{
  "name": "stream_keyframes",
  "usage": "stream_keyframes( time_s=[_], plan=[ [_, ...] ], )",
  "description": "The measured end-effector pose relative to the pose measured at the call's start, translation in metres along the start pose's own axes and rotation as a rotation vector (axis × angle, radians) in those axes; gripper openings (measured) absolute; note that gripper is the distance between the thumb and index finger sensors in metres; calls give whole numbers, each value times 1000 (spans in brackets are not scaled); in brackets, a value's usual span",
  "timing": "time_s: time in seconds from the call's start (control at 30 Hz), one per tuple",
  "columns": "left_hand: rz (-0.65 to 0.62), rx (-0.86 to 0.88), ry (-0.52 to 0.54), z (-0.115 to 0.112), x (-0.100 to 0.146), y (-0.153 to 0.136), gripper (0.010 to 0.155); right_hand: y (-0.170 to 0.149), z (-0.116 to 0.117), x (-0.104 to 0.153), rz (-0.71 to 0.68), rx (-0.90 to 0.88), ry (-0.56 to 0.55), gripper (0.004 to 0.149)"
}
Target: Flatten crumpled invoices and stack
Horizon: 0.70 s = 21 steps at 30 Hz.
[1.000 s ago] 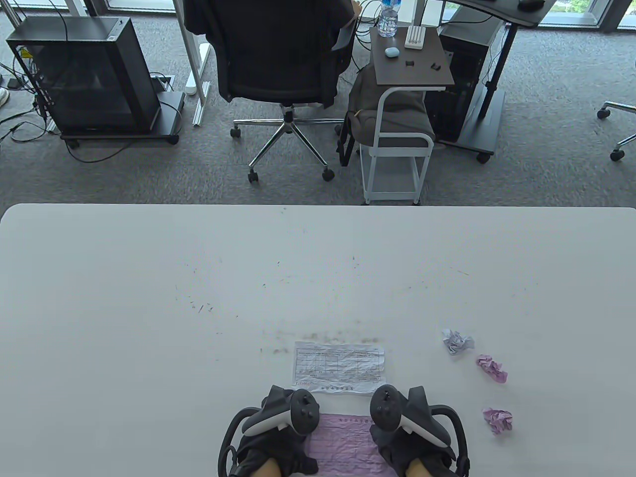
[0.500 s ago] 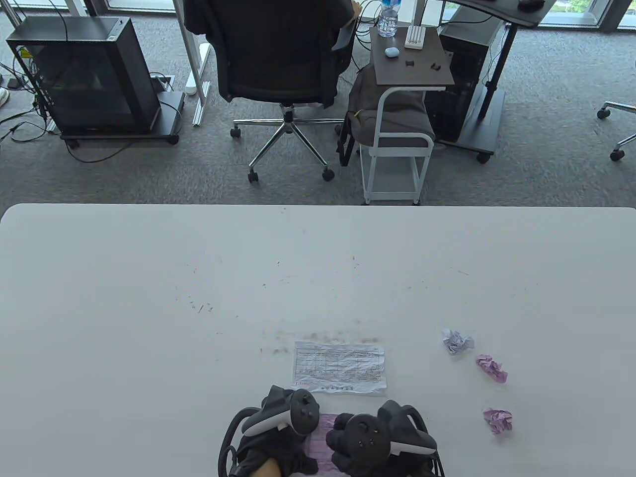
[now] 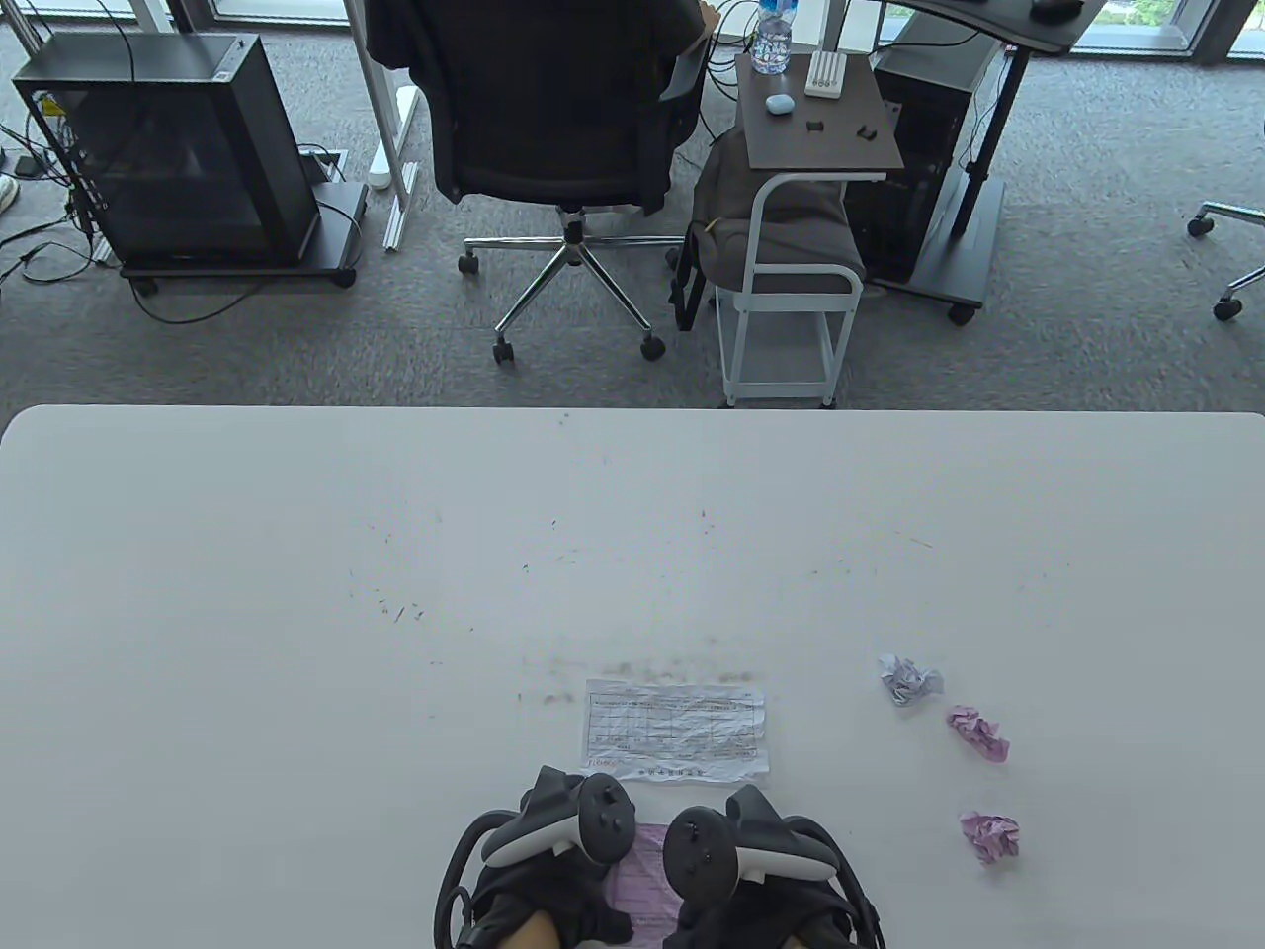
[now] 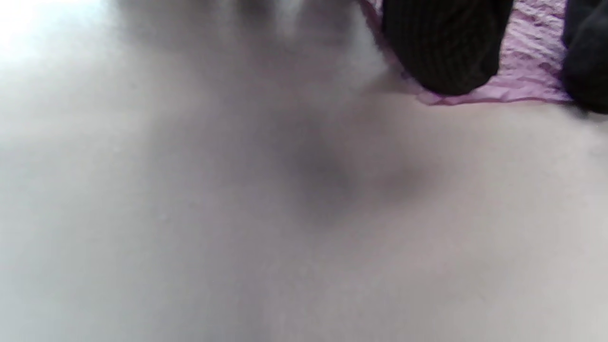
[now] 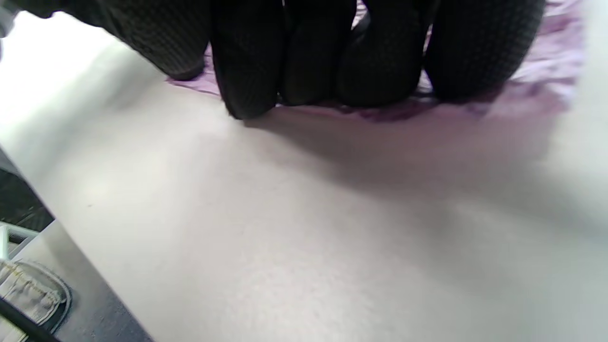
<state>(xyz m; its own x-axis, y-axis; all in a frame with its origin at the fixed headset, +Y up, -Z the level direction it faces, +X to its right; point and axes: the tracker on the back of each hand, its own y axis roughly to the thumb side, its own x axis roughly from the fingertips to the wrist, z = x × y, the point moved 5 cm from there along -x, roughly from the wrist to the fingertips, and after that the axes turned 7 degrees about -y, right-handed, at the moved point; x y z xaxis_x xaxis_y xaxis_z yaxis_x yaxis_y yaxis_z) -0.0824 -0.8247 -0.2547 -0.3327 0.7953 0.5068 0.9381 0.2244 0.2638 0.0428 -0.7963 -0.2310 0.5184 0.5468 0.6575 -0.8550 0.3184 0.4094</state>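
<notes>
Both the left hand (image 3: 539, 870) and the right hand (image 3: 761, 880) press flat, fingers extended, on the pink invoice (image 3: 647, 875), just nearer the person than the flattened white invoice (image 3: 676, 730).

Bright, even daylight and sharp focus in the table view, with faint shadows on the pale grey tabletop (image 3: 296, 554); both wrist views are soft, blurred, overexposed at their left edges.

White invoice (image 3: 676, 731): printed grid, text illegible (too small).
</notes>
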Motion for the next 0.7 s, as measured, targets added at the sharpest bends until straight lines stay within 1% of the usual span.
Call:
stream_keyframes(
  time_s=[0.13,0.27,0.53,0.7],
  plan=[
    [0,1,0,0,0,0,94,-20,0,2,98,-33,22,37],
    [0,2,1,0,0,0,94,-36,2,4,165,-58,41,36],
    [-1,3,4,0,0,0,95,-59,4,9,243,-115,47,36],
    [-4,5,4,-1,0,-1,95,-68,5,11,273,-123,57,37]
  ],
)
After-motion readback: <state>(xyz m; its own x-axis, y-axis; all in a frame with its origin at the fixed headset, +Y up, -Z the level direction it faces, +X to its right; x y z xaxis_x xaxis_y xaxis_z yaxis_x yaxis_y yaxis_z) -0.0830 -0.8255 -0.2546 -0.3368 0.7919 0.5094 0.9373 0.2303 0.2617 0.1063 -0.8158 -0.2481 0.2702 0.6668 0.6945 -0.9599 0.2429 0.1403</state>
